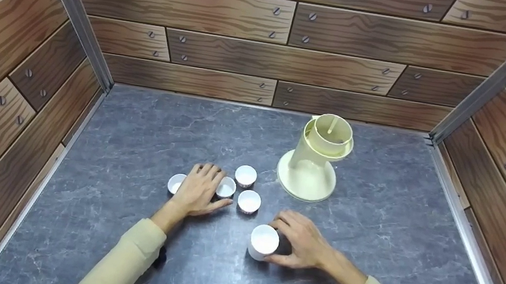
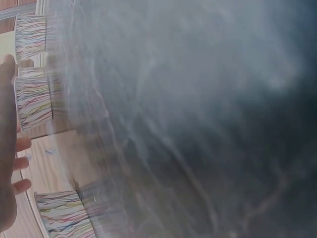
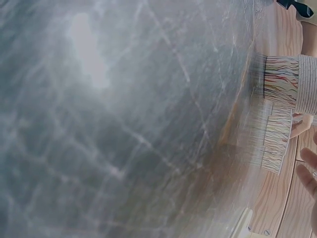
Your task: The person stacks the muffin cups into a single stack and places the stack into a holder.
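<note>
Across the grey marbled desk (image 1: 140, 124), nearer than the pale-green plastic stand (image 1: 307, 160), the right grip (image 1: 302, 242) seemingly pinches a tall white paper-cup stack (image 1: 262, 247), best squeezed lightly, the left grip (image 1: 197, 192) spread loosely.

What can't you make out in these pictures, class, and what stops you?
Leftmost cup's right side: head view, hidden by the left hand.
Number of cups in the stack gripped by the right hand: right wrist view, its top is cut off by the right edge.
Lowest cup's base: left wrist view, partly cut off by the bottom edge.
</note>
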The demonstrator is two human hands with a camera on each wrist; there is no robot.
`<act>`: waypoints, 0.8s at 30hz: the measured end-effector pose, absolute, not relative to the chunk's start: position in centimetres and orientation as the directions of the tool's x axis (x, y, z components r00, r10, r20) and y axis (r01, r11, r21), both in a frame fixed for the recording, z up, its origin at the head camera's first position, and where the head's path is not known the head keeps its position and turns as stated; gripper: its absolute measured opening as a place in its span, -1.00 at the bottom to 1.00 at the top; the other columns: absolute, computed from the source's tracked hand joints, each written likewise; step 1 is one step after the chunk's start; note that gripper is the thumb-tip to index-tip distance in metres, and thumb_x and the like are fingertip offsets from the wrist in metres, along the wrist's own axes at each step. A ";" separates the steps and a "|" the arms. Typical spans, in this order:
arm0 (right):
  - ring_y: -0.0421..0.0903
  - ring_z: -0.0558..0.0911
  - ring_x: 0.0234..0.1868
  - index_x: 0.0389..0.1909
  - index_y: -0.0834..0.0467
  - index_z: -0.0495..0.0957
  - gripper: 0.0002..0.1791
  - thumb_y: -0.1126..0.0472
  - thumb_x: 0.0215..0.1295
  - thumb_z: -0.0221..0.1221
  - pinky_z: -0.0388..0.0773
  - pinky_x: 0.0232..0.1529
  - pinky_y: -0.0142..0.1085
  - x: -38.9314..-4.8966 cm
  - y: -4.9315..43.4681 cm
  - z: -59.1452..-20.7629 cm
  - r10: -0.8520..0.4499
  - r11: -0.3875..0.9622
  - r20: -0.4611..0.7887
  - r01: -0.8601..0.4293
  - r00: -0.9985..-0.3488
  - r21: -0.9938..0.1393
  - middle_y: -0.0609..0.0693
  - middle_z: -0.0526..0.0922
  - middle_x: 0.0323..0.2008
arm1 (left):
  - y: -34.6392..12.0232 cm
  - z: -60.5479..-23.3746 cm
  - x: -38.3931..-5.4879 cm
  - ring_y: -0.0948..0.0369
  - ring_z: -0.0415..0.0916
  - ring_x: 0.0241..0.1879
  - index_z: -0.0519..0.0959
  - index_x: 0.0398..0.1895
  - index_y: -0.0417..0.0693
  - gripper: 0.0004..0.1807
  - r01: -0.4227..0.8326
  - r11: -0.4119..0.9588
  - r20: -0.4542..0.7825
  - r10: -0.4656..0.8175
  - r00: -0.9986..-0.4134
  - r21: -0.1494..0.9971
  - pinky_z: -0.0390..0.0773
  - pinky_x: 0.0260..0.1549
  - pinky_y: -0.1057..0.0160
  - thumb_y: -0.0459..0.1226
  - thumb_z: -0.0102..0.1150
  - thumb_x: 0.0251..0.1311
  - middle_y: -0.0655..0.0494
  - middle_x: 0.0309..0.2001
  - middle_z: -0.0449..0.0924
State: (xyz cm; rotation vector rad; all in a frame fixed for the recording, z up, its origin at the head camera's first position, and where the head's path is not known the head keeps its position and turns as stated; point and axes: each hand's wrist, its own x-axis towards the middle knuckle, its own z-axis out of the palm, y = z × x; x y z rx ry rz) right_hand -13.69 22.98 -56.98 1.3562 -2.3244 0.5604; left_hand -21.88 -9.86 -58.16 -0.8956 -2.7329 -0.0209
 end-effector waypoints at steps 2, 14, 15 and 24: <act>-0.18 0.59 -0.16 -0.09 0.04 0.62 -0.35 -0.40 0.08 0.43 0.61 -0.10 -0.30 -13.7 23.0 -57.0 -0.724 0.452 0.519 -0.881 -0.454 -0.141 -0.10 0.63 -0.18 | -9.9 -58.2 -21.9 -0.06 0.53 0.22 0.49 0.32 -0.06 -0.10 0.584 0.809 0.256 0.579 -0.774 -0.062 0.48 0.21 -0.10 0.48 -0.08 0.33 -0.06 0.18 0.58; -0.20 0.60 -0.15 -0.06 0.03 0.63 -0.35 -0.38 0.04 0.46 0.60 -0.09 -0.31 -13.7 22.9 -57.1 -0.714 0.450 0.533 -0.881 -0.454 -0.146 -0.13 0.63 -0.17 | -9.9 -58.4 -21.9 -0.03 0.51 0.17 0.51 0.21 -0.07 -0.18 0.596 0.797 0.271 0.598 -0.754 -0.099 0.48 0.15 -0.07 0.44 -0.10 0.37 -0.03 0.11 0.59; -0.19 0.60 -0.15 -0.06 0.03 0.63 -0.34 -0.38 0.04 0.46 0.61 -0.09 -0.30 -13.7 22.9 -57.1 -0.715 0.451 0.532 -0.880 -0.454 -0.145 -0.13 0.64 -0.17 | -9.9 -58.4 -21.9 -0.03 0.51 0.16 0.52 0.19 -0.07 -0.19 0.597 0.796 0.274 0.599 -0.753 -0.097 0.48 0.15 -0.07 0.44 -0.09 0.37 -0.03 0.10 0.59; -0.19 0.60 -0.14 -0.05 0.03 0.63 -0.34 -0.40 0.06 0.44 0.62 -0.08 -0.29 -13.6 23.0 -57.0 -0.725 0.458 0.508 -0.876 -0.466 -0.151 -0.12 0.64 -0.16 | -10.4 -58.8 -22.0 -0.01 0.51 0.03 0.54 0.02 -0.08 -0.30 0.611 0.784 0.341 0.607 -0.718 -0.110 0.47 0.07 -0.03 0.37 0.00 0.37 -0.03 -0.04 0.60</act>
